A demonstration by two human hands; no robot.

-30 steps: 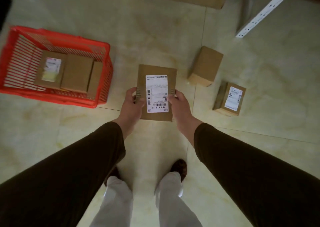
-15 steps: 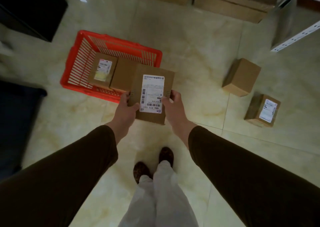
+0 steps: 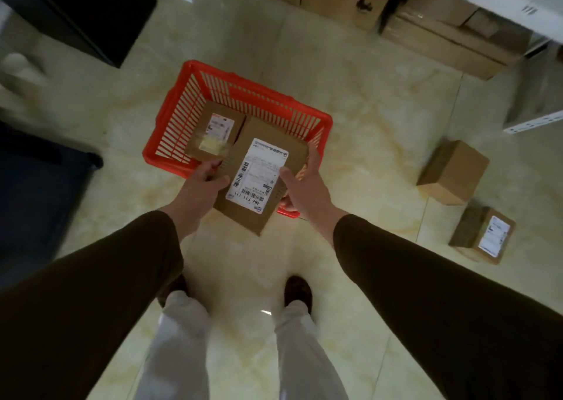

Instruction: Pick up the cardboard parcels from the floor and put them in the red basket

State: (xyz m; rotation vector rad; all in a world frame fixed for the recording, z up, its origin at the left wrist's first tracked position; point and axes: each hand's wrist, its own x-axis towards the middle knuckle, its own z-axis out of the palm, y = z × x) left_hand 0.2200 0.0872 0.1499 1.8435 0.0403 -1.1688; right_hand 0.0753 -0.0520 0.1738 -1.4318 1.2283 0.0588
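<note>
Both hands' grip holds one parcel [image 3: 262, 183]; two parcels [image 3: 454, 172] on floor.

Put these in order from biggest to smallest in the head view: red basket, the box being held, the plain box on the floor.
1. Red basket
2. Held box, though nearer the camera, so unsure
3. Plain box

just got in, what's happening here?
A person holds a labelled parcel in both hands, left hand and right hand, above the near edge of the red basket. Parcels already lie inside it. Two more parcels sit on the floor to the right.
</note>
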